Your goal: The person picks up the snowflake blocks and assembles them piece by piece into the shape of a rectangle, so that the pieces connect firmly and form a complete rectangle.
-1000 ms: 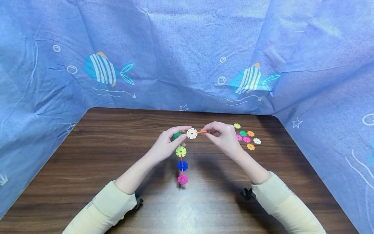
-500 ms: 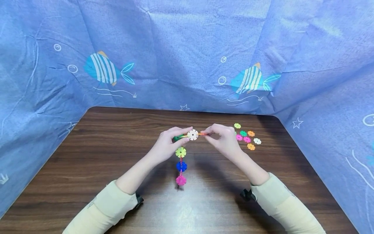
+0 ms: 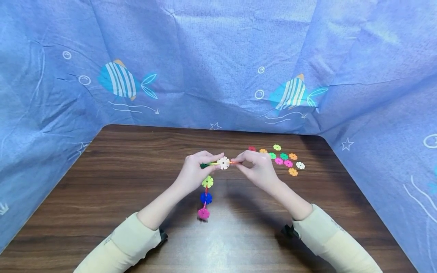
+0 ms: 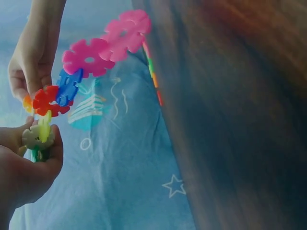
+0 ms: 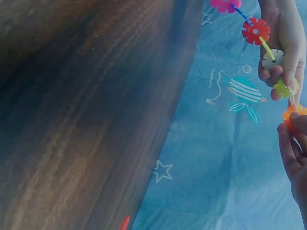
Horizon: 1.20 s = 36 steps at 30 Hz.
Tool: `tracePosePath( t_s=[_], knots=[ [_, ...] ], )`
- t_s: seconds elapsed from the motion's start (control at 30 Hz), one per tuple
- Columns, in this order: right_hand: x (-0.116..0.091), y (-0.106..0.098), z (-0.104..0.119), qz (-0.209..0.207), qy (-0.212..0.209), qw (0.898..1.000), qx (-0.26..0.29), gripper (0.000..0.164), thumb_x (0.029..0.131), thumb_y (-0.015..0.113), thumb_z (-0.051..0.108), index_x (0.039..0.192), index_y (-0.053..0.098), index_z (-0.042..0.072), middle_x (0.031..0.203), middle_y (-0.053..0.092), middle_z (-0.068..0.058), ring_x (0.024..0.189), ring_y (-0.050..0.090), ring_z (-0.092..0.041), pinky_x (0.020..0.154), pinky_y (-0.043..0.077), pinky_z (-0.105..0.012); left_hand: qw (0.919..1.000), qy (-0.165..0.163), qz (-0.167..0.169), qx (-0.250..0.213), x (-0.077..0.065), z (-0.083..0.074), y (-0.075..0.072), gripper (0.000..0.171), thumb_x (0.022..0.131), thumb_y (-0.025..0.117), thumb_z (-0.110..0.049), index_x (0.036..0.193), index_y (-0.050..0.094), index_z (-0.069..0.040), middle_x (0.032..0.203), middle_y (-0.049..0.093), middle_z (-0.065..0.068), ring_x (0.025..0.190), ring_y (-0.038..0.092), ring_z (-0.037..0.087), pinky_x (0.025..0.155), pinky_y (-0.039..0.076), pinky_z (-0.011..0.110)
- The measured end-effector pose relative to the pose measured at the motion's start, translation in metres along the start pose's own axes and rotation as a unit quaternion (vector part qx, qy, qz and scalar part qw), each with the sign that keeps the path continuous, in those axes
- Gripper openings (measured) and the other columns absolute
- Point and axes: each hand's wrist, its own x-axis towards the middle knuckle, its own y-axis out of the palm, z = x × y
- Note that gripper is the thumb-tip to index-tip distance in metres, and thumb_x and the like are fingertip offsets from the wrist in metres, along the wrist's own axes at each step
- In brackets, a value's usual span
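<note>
My left hand [image 3: 192, 168] pinches a white snowflake disc [image 3: 223, 163] between thumb and fingers, above the table. This disc belongs to a chain of slotted plastic discs. Below the hand hang a yellow-green disc [image 3: 207, 181], a blue disc [image 3: 206, 198] and a pink disc [image 3: 203, 214], with reddish ones edge-on between them. My right hand [image 3: 261, 167] pinches an orange disc [image 5: 290, 113], edge-on at the white disc's right rim in the head view. A red disc [image 5: 255, 31] and a pale disc [image 5: 273, 59] of the chain show in the right wrist view. Fingers partly hide the joint.
Loose discs lie at the table's back right, among them a red disc [image 3: 252, 148], a pink disc [image 3: 288, 163], a white disc [image 3: 300, 165] and an orange disc [image 3: 293, 172]. A blue fish-print cloth [image 3: 218, 68] hangs behind the brown table [image 3: 136, 151].
Both hands have come slightly nearer the person, and the right fingers sit closer to the white disc. The chain's hanging end swung left. Loose red and orange discs behind the right hand now show.
</note>
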Motion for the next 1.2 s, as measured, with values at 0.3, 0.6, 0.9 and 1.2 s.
tracePosePath(
  t_s=[0.3, 0.6, 0.9, 1.2],
  knots=[
    [-0.005, 0.005, -0.007, -0.006, -0.012, 1.0, -0.001, 0.019, 0.07, 0.077, -0.007, 0.08, 0.071, 0.008, 0.076, 0.071, -0.002, 0.07, 0.068, -0.013, 0.06, 0.054, -0.028, 0.9997, -0.007, -0.004, 0.023, -0.001, 0.003, 0.004, 0.032, 0.081, 0.074, -0.012, 0.113, 0.07, -0.017, 0.083, 0.068, -0.002, 0.059, 0.056, 0.007, 0.048, 0.043, 0.021],
    [0.0, 0.001, -0.013, 0.009, 0.005, 1.0, -0.015, 0.016, 0.076, 0.076, 0.001, 0.088, 0.071, 0.01, 0.083, 0.071, -0.001, 0.073, 0.064, -0.01, 0.064, 0.053, -0.025, 0.9983, -0.04, -0.025, 0.034, 0.003, 0.002, 0.01, 0.039, 0.077, 0.078, -0.023, 0.115, 0.07, -0.02, 0.097, 0.071, -0.002, 0.071, 0.056, 0.008, 0.051, 0.041, 0.02],
    [0.005, -0.01, -0.026, 0.024, 0.013, 1.0, -0.009, 0.045, 0.073, 0.08, 0.005, 0.115, 0.065, 0.008, 0.111, 0.065, -0.006, 0.08, 0.06, -0.014, 0.071, 0.051, -0.027, 0.9975, -0.027, -0.057, 0.032, 0.005, 0.002, 0.01, 0.033, 0.078, 0.077, -0.029, 0.111, 0.072, -0.023, 0.093, 0.072, -0.001, 0.069, 0.057, 0.007, 0.05, 0.042, 0.021],
    [0.0, -0.014, -0.069, 0.08, 0.084, 0.992, -0.041, 0.063, 0.072, 0.082, 0.01, 0.128, 0.055, 0.006, 0.124, 0.058, -0.009, 0.106, 0.057, -0.022, 0.083, 0.052, -0.034, 0.998, -0.03, -0.052, 0.02, 0.006, 0.004, 0.008, 0.032, 0.078, 0.077, -0.032, 0.109, 0.072, -0.024, 0.085, 0.072, -0.005, 0.048, 0.047, 0.005, 0.042, 0.036, 0.021]
  ],
)
